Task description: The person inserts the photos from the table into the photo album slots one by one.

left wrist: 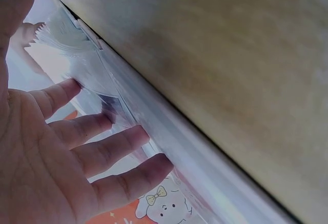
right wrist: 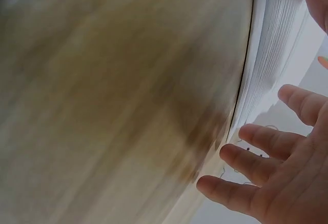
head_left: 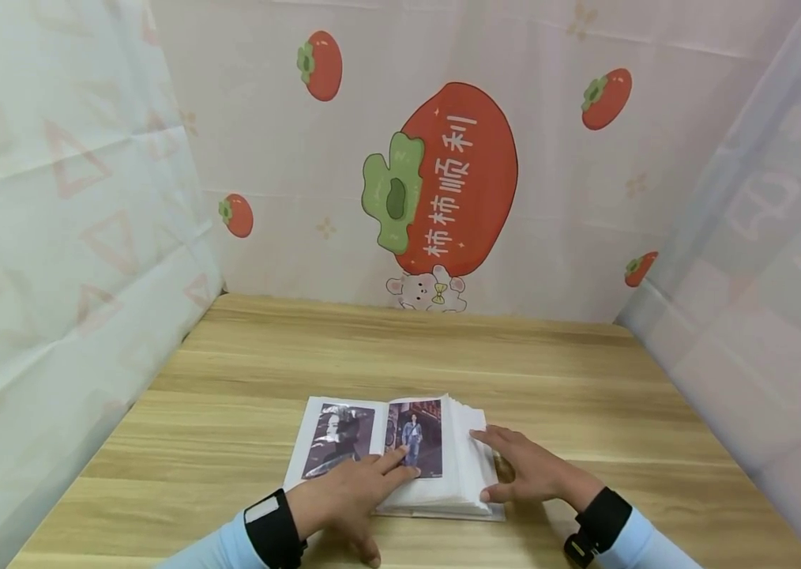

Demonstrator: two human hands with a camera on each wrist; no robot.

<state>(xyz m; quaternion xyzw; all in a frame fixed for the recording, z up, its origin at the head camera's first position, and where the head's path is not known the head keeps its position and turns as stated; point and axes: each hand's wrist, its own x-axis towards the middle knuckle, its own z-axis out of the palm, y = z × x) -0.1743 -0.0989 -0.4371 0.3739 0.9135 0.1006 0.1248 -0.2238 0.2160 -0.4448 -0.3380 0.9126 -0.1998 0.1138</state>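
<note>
A photo album (head_left: pixel 460 458) lies spread on the table, with a thick stack of white pages on its right side. One dark photo (head_left: pixel 325 431) shows on the left page, and a photo of a standing person (head_left: pixel 430 435) is on the right page. My left hand (head_left: pixel 344 494) rests across the album's middle, fingers extended onto the right photo's lower part. At the right edge, my right hand (head_left: pixel 528 468) has spread fingers, its thumb and index fingertip by the page edges. In the right wrist view, layered page edges (right wrist: pixel 277 34) stand beside the extended fingers.
The wood-grain table (head_left: pixel 287 348) stretches around the album. A pale cloth with persimmon prints (head_left: pixel 265 118) hangs behind it. Similar cloth walls border the left side (head_left: pixel 52 237) and right side (head_left: pixel 763 276). Dark straps (head_left: pixel 276 529) circle both wrists.
</note>
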